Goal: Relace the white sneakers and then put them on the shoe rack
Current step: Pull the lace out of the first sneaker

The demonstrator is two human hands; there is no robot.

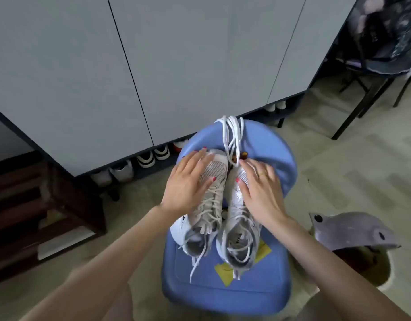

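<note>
Two white sneakers stand side by side on a blue plastic chair (267,295), toes pointing away from me. My left hand (188,179) lies flat over the toe and outer side of the left sneaker (209,205), fingers straight. My right hand (260,184) lies over the toe and outer side of the right sneaker (237,230), fingers straight. Both sneakers show grey-white laces in their eyelets, with loose ends trailing toward me. A bundle of clean white laces (232,135) hangs over the chair's backrest just beyond the toes.
A grey cabinet (107,66) stands ahead, with several shoes (144,158) lined up in the open gap under it. A dark wooden shelf (37,205) is at left, a bin with a grey lid (353,230) at right, a black chair frame (371,89) at far right.
</note>
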